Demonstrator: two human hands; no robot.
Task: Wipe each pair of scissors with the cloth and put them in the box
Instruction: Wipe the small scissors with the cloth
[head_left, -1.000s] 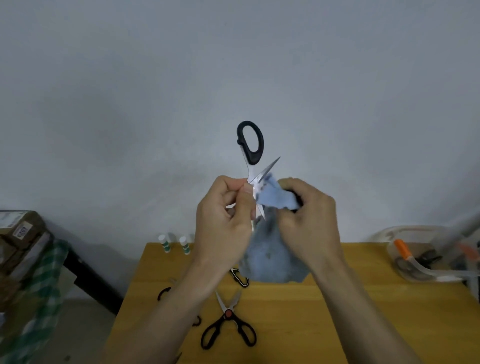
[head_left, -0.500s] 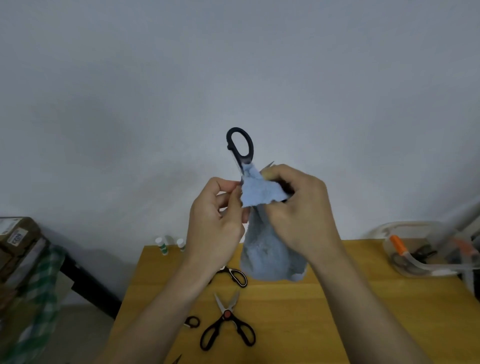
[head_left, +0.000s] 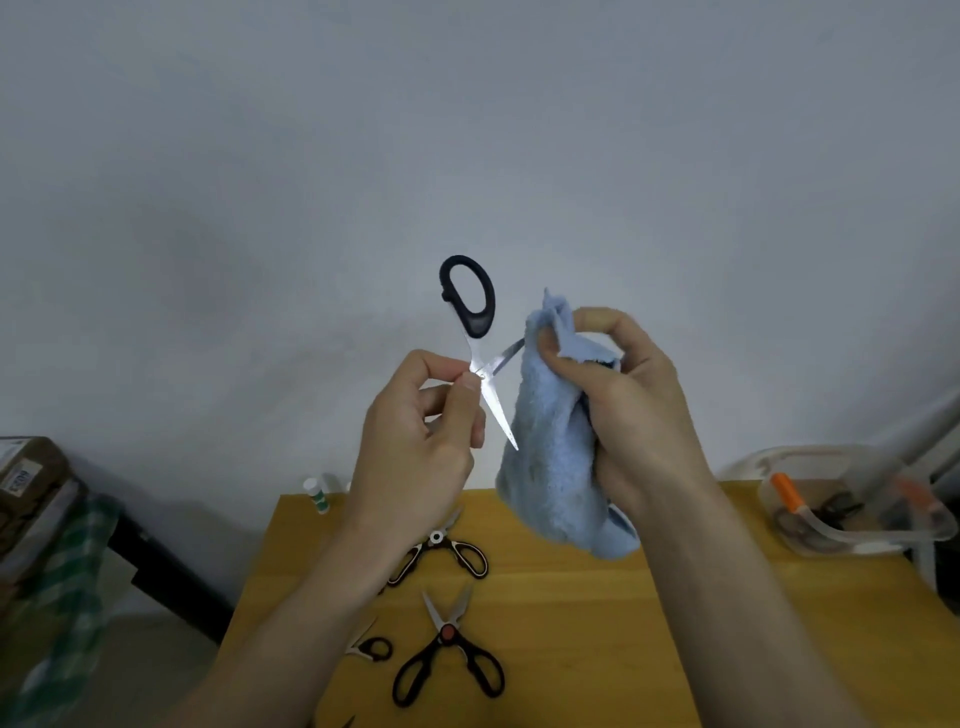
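Mid-wipe on one pair, several pairs left on the table.

On the wooden table (head_left: 571, 623) lie three unwiped scissors: red-pivot scissors (head_left: 448, 647), a small pair (head_left: 371, 648) and a black-and-silver pair (head_left: 441, 552). Above, the left hand (head_left: 415, 452) pinches the black-handled scissors (head_left: 475, 332) at the pivot, steel blades apart; the right hand (head_left: 631, 410) grips the fluffy blue cloth (head_left: 550, 467) around one blade. Farther right, the clear plastic box (head_left: 810, 535) apparently holds finished scissors.

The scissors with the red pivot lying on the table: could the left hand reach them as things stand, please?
Probably not yet. The path down to the red-pivot scissors looks open, but the left hand is pinching the black-handled scissors at the pivot, up in the air, so it would have to release those first.
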